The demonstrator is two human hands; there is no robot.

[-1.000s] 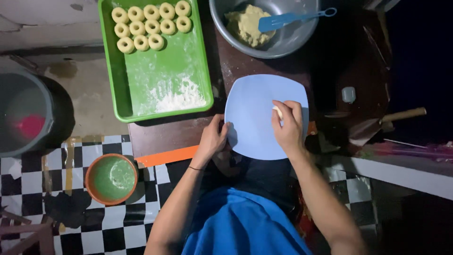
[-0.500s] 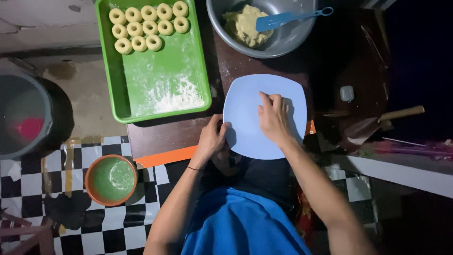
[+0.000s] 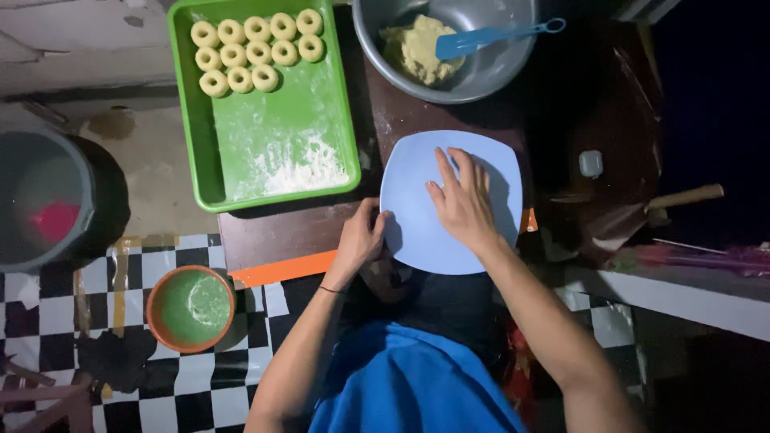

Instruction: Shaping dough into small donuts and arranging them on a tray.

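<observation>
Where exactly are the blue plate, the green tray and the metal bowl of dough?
blue plate (image 3: 413, 220): head view, bare lower-left part of its surface.
green tray (image 3: 277, 128): head view, floured middle of its floor.
metal bowl (image 3: 497, 68): head view, bare inner wall on the right.

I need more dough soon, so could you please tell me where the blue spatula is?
In the head view, the blue spatula lies in the metal bowl at top centre, beside the dough.
</observation>
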